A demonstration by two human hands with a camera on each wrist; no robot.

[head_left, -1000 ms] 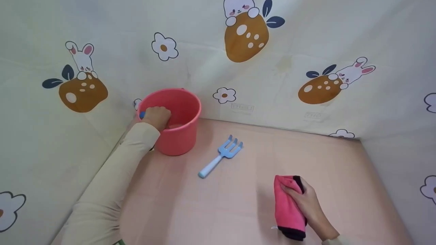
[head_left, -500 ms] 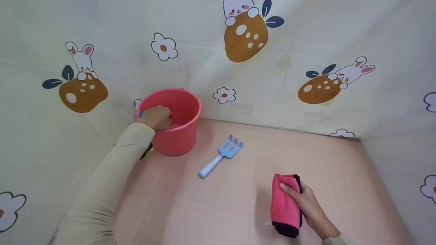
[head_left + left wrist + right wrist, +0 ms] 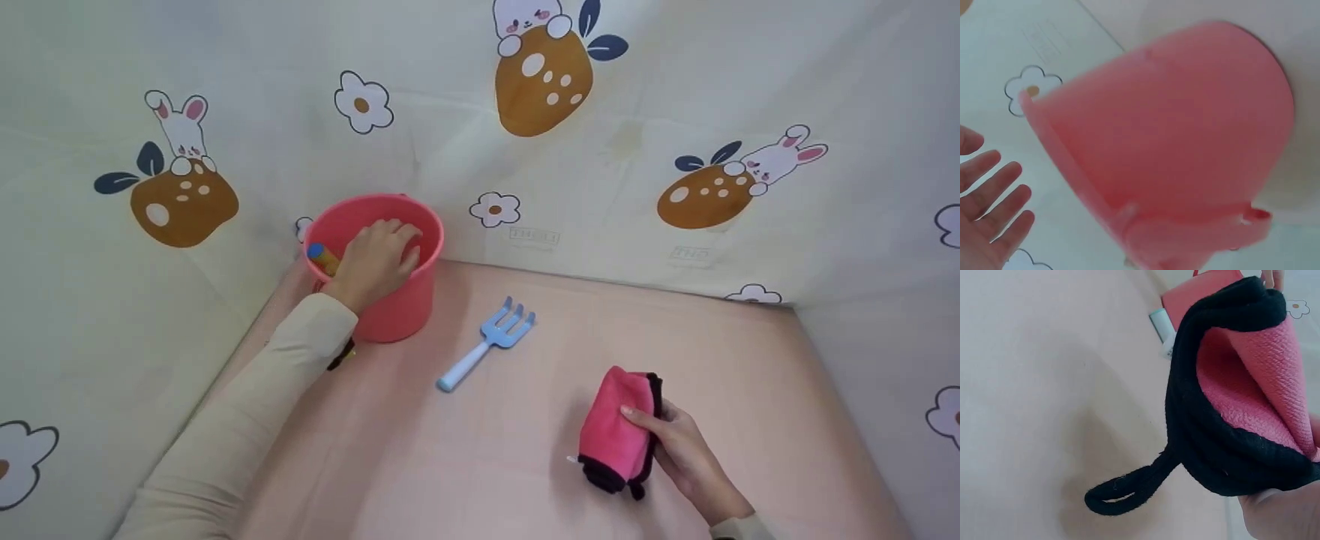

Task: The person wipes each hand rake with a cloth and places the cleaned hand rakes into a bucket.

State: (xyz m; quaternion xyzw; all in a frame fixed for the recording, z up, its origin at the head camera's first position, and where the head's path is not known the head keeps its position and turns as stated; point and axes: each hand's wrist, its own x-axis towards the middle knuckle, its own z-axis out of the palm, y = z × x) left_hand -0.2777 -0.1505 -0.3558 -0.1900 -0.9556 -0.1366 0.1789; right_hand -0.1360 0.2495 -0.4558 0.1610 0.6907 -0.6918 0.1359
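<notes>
Now my left hand [image 3: 375, 262], whose fingers were curled half a second ago, is loosened and spread, and it has moved rightward over the mouth of the red bucket [image 3: 405, 309], left of the frame's centre. Because of this, the yellow stick [image 3: 325, 259] with a blue end is better seen, leaning inside the left rim. As I judge, it rests there without my help, so this hand is free. In the left wrist view, my fingers stand apart from the rim. My right hand [image 3: 682, 446] grasps the pink cloth [image 3: 611, 420] at lower right of the frame; the cloth is tilted more than before. Counting, I find one bucket, one cloth and one fork [image 3: 490, 341] with three teeth, which lies untouched at the middle of the frame. I see one stick; whether more things lie deeper, I cannot tell.
</notes>
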